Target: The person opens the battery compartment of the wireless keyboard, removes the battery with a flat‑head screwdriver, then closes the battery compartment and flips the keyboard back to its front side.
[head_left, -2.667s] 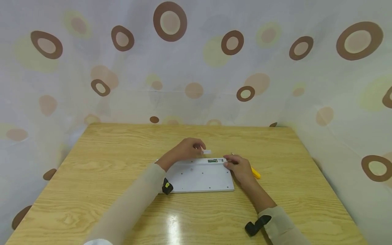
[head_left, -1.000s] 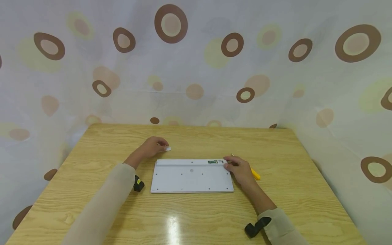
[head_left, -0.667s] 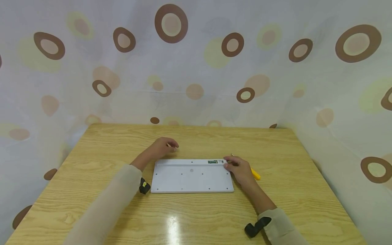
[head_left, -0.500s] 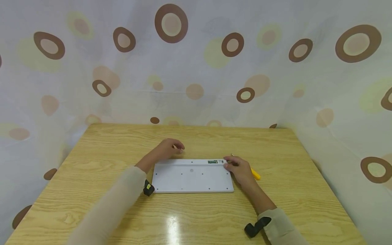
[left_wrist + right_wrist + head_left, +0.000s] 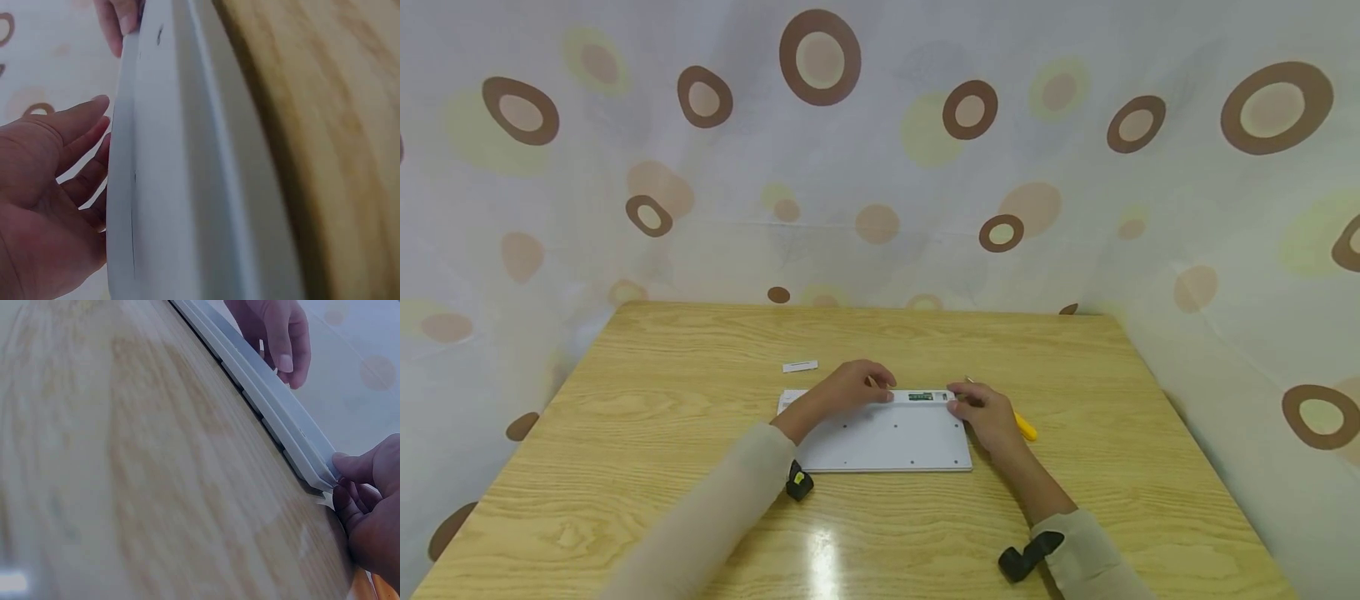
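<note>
A: Where is the flat white rectangular keyboard [image 5: 887, 446]?
B: Underside up on the pale yellow wood-grain table [image 5: 565, 492], its small dark screw spots showing and a small green rectangular patch [image 5: 921, 397] near the right end of its far strip.
A: And the right hand [image 5: 988, 414]?
B: It pinches the keyboard's far right corner, thumb above and fingers below. Just beyond that hand lies a bright yellow handle [image 5: 1026, 426], partly hidden.
A: Is the left hand [image 5: 853, 385] holding anything?
B: No, its fingers are relaxed and loosely bent, thumb apart from them, over the keyboard's far edge. I can't tell whether it touches.
A: The slim white slotted strip [image 5: 800, 367]?
B: On the table, near the keyboard's far left corner, apart from both hands.
</note>
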`<action>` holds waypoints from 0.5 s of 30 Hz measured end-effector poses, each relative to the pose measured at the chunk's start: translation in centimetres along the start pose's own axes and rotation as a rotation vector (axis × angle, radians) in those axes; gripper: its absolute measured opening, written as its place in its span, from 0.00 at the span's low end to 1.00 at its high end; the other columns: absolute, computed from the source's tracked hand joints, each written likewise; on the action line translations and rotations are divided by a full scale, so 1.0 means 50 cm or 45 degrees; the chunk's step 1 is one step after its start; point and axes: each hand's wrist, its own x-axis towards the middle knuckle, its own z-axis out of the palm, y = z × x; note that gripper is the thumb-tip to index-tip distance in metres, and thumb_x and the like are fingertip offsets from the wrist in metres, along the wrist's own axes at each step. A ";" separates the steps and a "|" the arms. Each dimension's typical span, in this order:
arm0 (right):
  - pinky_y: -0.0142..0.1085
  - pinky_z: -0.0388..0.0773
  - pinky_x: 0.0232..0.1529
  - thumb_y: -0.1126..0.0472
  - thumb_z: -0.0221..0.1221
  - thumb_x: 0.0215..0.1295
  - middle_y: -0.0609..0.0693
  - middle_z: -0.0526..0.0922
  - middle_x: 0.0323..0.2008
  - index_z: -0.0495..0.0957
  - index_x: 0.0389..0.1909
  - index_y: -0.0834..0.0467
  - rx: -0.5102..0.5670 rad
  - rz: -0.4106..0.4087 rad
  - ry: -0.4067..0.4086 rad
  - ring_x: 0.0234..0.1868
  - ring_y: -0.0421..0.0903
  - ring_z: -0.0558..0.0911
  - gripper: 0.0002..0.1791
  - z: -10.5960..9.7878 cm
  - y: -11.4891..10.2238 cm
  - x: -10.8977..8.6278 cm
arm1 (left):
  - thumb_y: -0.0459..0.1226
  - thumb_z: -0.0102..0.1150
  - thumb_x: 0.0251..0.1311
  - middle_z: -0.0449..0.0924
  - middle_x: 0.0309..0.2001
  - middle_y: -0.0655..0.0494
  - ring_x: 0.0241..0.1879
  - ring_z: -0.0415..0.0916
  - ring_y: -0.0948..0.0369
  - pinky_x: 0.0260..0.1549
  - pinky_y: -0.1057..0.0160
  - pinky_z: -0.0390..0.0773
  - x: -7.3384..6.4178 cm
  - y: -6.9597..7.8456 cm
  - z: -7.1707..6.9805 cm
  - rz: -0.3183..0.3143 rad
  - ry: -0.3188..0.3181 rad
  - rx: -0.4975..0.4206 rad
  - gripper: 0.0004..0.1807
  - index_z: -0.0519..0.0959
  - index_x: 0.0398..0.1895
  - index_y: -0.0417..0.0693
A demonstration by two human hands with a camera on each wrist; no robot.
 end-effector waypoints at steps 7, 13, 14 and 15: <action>0.44 0.68 0.60 0.62 0.63 0.70 0.56 0.79 0.56 0.82 0.59 0.54 -0.012 0.010 0.006 0.55 0.52 0.72 0.18 0.007 0.001 0.002 | 0.44 0.66 0.65 0.82 0.48 0.59 0.44 0.75 0.62 0.46 0.60 0.76 0.003 0.007 0.024 -0.005 -0.006 0.049 0.16 0.83 0.54 0.54; 0.43 0.68 0.62 0.61 0.62 0.70 0.55 0.79 0.59 0.81 0.61 0.54 -0.015 0.036 -0.020 0.58 0.51 0.72 0.19 -0.001 -0.006 -0.001 | 0.45 0.66 0.65 0.82 0.48 0.59 0.44 0.75 0.62 0.48 0.59 0.76 0.011 0.009 0.036 0.015 -0.001 0.125 0.16 0.83 0.54 0.55; 0.42 0.70 0.62 0.61 0.62 0.70 0.55 0.79 0.59 0.80 0.61 0.54 -0.005 0.038 -0.027 0.57 0.50 0.72 0.19 -0.005 -0.009 -0.003 | 0.45 0.66 0.65 0.82 0.48 0.59 0.44 0.75 0.62 0.48 0.59 0.76 0.012 0.011 0.037 0.018 -0.001 0.135 0.16 0.83 0.54 0.55; 0.40 0.71 0.60 0.60 0.62 0.70 0.54 0.79 0.59 0.80 0.61 0.54 -0.006 0.033 -0.035 0.57 0.50 0.73 0.19 -0.010 -0.013 -0.006 | 0.44 0.66 0.65 0.83 0.48 0.58 0.44 0.76 0.62 0.48 0.59 0.76 0.012 0.012 0.038 0.020 -0.001 0.142 0.16 0.83 0.54 0.55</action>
